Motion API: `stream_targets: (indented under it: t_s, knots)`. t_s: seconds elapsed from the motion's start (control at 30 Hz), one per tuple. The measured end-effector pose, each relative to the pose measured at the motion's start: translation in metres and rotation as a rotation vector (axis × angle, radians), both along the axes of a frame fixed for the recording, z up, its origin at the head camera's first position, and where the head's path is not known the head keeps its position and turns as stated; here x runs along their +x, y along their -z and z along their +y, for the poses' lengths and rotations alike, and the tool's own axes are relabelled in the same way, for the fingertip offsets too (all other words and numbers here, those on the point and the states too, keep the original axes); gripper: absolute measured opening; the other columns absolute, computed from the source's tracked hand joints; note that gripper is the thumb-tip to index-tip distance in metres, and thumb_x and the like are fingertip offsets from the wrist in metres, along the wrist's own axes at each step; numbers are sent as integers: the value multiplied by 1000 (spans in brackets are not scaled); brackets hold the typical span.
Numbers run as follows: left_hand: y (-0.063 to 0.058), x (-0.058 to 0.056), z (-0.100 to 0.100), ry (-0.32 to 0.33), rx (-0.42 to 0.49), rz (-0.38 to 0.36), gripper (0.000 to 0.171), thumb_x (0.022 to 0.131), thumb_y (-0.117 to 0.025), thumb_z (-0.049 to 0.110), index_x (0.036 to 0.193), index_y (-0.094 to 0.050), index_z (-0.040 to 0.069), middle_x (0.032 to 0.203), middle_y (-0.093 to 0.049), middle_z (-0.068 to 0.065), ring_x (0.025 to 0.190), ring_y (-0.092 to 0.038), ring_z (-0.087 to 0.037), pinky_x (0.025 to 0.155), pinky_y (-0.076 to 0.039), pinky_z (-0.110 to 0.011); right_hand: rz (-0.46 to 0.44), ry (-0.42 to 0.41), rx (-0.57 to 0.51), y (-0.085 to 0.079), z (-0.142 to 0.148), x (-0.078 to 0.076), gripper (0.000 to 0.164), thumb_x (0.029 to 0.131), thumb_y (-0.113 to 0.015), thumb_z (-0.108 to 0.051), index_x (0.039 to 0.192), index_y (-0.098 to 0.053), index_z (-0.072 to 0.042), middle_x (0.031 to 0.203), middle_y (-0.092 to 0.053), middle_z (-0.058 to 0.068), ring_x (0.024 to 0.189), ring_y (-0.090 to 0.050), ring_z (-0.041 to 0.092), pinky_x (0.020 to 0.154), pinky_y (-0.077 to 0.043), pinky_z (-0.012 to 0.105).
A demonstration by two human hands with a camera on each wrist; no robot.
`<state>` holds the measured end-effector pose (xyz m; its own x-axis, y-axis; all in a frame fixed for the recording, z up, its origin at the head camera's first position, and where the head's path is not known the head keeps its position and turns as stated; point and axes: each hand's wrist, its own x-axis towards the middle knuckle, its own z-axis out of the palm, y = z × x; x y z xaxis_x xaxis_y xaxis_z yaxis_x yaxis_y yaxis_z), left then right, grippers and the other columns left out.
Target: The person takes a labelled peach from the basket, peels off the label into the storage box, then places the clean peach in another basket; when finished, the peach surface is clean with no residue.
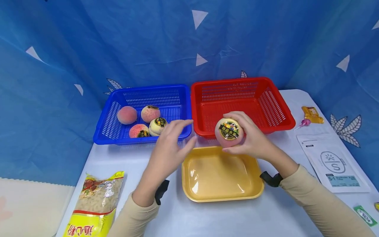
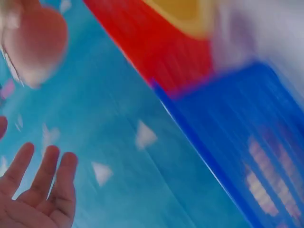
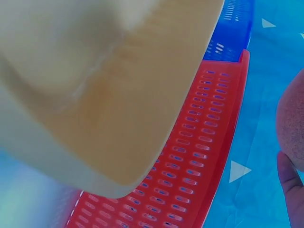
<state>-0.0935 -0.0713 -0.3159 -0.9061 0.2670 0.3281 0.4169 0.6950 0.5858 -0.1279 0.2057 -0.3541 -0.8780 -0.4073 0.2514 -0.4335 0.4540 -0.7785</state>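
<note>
In the head view my right hand (image 1: 250, 136) grips a pink and cream peach (image 1: 229, 132) that bears a round black label. It holds the peach over the front edge of the red basket (image 1: 204, 115) and the back rim of the yellow tray (image 1: 189, 194). My left hand (image 1: 170, 148) holds nothing; its fingers are spread near the right front corner of the blue basket (image 1: 102, 125). Several peaches lie in the blue basket, among them a plain pink one (image 1: 127, 115) and a cream one (image 1: 157, 126). Nothing lies in the red basket or the yellow tray.
A bag of pasta (image 1: 97, 200) lies at the table's left. To the right are a white pouch (image 1: 333, 163), an orange packet (image 1: 312, 115), a pink lollipop (image 1: 305, 122) and a green packet (image 1: 365, 215). A blue curtain (image 1: 154, 39) hangs behind the baskets.
</note>
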Motion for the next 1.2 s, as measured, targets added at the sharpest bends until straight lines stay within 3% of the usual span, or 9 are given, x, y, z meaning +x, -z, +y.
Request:
stream_targets:
  t_s: [0.13,0.27,0.5,0.6,0.77,0.9,1.2]
  knots:
    - [-1,3,28,135,64,-34,37,96,-66,28,131,-61,18,130,-61,2,124,-55,-16,109,-46,-42,33,-13,13,0,0,2,95,62,-95,-17,143,-46,-23,140,-45,-2,127,-44,9,93,-51,14]
    - [4,1,45,196,95,-55,37,97,-64,27,133,-61,19,128,-60,3,121,-56,-14,103,-50,-38,76,-14,56,2,-1,3,93,63,-95,-17,143,-47,-20,140,-46,0,128,-43,11,93,-51,15]
    - [15,-4,58,219,129,-17,33,97,-65,24,129,-65,19,114,-63,1,98,-59,-9,81,-55,-22,120,-7,141,4,-3,7,89,65,-94,-23,142,-49,-16,139,-48,3,129,-42,18,95,-55,39]
    - [19,-5,61,228,142,7,30,96,-67,22,125,-67,17,109,-63,0,92,-58,-8,79,-55,-18,122,-10,163,4,-3,9,89,65,-94,-24,142,-49,-15,139,-49,5,130,-41,21,94,-55,48]
    - [24,-5,65,241,166,33,24,94,-69,17,117,-71,12,104,-62,-3,88,-61,-13,79,-55,-18,108,-9,200,4,-1,12,91,64,-94,-25,142,-48,-16,139,-48,3,130,-41,21,94,-56,49]
    - [24,-5,68,253,213,0,18,93,-69,12,111,-72,10,100,-62,-5,86,-64,-16,76,-56,-17,104,-5,237,5,1,14,91,64,-95,-26,142,-49,-17,140,-48,2,130,-41,19,92,-57,45]
    - [23,-7,72,305,296,-155,10,91,-70,10,101,-74,11,91,-65,-1,74,-60,-7,66,-54,-16,65,5,302,6,7,21,88,65,-93,-30,141,-51,-18,142,-47,3,131,-41,22,92,-56,47]
